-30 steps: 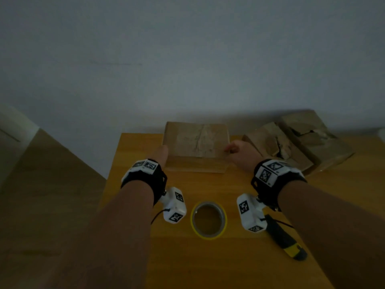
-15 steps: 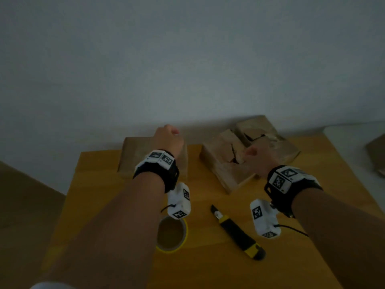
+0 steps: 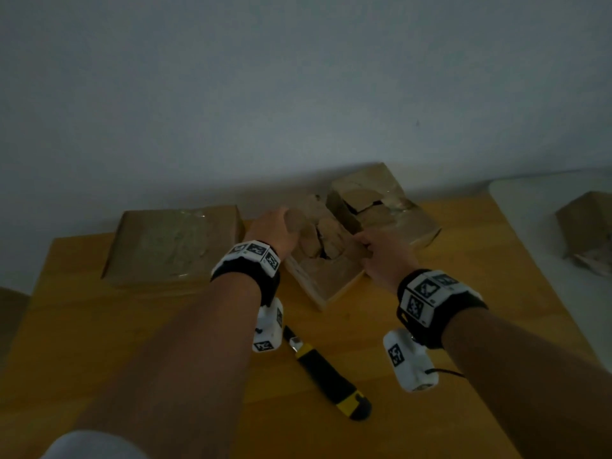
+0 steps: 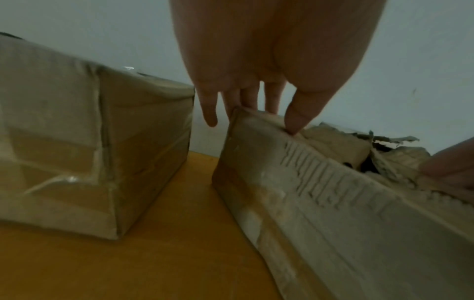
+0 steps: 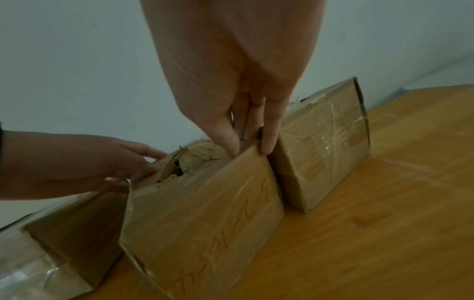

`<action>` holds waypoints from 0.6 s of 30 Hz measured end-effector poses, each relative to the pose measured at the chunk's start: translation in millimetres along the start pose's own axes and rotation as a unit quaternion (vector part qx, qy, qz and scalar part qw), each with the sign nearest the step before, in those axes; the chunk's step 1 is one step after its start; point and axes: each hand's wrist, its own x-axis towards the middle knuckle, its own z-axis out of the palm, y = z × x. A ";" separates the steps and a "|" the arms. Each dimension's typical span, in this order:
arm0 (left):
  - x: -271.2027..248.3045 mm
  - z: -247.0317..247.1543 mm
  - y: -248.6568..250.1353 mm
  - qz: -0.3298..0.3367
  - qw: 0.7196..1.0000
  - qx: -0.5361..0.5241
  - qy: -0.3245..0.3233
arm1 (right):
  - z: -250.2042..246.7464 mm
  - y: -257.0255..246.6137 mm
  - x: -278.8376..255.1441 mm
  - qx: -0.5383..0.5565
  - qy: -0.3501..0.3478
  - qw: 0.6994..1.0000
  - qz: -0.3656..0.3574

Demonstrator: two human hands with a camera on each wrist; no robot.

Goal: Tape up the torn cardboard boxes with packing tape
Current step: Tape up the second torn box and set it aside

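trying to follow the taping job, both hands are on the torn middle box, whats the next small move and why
Probably pull the torn box toward the table's near edge. The left hand and right hand each grip a top corner, its top is ripped open, and it sits tight against the far box, leaving little room to tape.

Matt, ragged-torn cardboard box (image 3: 326, 260); glossy-taped cardboard box (image 3: 172, 246); smooth wooden table (image 3: 165, 326).

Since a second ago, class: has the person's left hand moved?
Yes. The left hand has gone right, off the taped box and onto the near torn box, whose left corner it now grips.
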 end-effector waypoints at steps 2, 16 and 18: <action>-10.0 1.3 -4.9 -0.043 0.999 -0.001 0.005 | -2.6 -1.5 -1.1 -0.030 -0.012 0.999 -0.017; -58.3 8.6 3.4 -0.031 0.987 0.098 -0.123 | -3.8 -13.3 -19.2 -0.047 -0.069 0.996 -0.036; -57.7 10.7 1.7 -0.031 0.988 0.104 -0.108 | -0.9 -14.4 -17.1 -0.041 -0.055 0.997 -0.028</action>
